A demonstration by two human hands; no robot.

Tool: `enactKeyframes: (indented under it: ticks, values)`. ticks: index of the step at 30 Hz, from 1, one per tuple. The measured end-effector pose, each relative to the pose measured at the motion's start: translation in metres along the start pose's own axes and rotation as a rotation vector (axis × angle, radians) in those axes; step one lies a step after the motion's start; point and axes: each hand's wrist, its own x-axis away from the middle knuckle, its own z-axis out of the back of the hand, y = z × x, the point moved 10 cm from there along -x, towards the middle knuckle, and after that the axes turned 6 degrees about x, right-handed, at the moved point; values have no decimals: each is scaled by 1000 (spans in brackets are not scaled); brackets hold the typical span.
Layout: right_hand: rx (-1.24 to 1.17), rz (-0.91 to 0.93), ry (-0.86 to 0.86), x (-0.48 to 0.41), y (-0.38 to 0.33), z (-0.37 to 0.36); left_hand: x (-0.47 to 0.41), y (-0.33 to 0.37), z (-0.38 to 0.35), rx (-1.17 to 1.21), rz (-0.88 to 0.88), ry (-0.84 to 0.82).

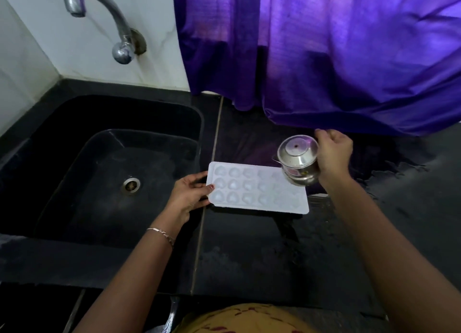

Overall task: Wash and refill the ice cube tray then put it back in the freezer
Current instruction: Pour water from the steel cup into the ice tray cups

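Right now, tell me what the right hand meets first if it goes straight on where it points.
Probably the purple curtain, whose hem hangs just beyond the right hand, which grips a steel pot over the ice cube tray. Depth is unclear; the hand might pass under the hem.

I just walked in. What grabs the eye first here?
The white ice tray stands out against the black counter, its left edge gripped by the left hand. The right hand tilts a steel cup over its right end, below a bright purple curtain.
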Motion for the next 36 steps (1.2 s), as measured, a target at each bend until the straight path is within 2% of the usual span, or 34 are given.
enactKeyframes:
  ticks: [7, 15, 29, 36]
  values:
    - [316, 192, 99, -12, 4, 66, -1, 0, -2, -5, 1, -8]
    - [590, 486, 28, 9, -19, 40, -1, -1, -2, -26, -4, 0]
    - [712, 864, -58, 41, -51, -4, 0, 0, -3, -17, -6, 7]
    - [783, 958, -44, 49, -53, -12, 2, 1, -3, 1, -11, 11]
